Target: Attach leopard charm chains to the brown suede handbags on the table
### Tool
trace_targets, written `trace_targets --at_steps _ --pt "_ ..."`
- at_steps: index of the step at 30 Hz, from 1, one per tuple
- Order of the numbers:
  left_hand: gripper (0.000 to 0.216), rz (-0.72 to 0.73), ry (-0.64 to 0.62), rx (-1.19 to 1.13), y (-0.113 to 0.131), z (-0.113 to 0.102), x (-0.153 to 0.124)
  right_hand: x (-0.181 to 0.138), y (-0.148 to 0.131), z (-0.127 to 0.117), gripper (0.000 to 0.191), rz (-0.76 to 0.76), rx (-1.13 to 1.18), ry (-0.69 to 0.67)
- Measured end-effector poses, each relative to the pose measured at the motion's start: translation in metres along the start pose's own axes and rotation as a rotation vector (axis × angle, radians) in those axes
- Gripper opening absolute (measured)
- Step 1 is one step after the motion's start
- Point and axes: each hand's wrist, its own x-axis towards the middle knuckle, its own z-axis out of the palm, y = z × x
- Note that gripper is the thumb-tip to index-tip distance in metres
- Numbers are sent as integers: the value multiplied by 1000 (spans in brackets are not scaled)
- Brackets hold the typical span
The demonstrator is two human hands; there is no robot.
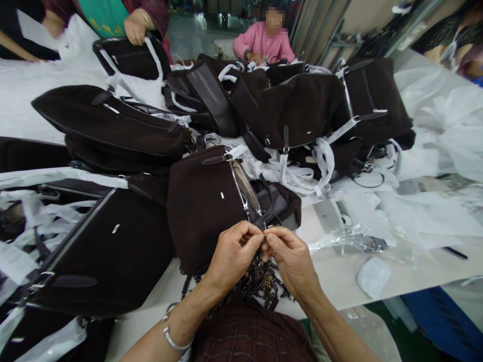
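A dark brown handbag [199, 201] lies on the table in front of me, its zipped top partly open to a beige lining [247, 188]. At its near right corner my left hand [236, 251] and my right hand [289, 256] meet, thumb and forefinger of each pinched together. What they grip is too small and covered to name; a thin dark loop [277, 218] shows just above the fingertips. Under the hands hangs a bunch of dark patterned tassels or straps [264, 281], partly hidden by my wrists.
Several similar bags, such as one at left [109, 251] and one at back [294, 108], crowd the table with white-wrapped handles. Clear plastic wrap [350, 241] and a white pad [373, 276] lie at right. Across the table a person in pink [262, 42] works; another person's hand [136, 27] holds a bag.
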Motion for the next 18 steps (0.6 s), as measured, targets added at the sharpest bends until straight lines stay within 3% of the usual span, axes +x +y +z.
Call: trace_targets --at_steps 8,12,18 --pt "16 -17 11 -21 -3 0 1 0 1 1 12 -61 -107 -3" --pt "17 -13 8 -13 -4 -1 1 0 -8 2 11 -150 -295 4" --pt "18 39 -70 6 -3 -5 0 2 -27 -5 10 -158 -460 -56"
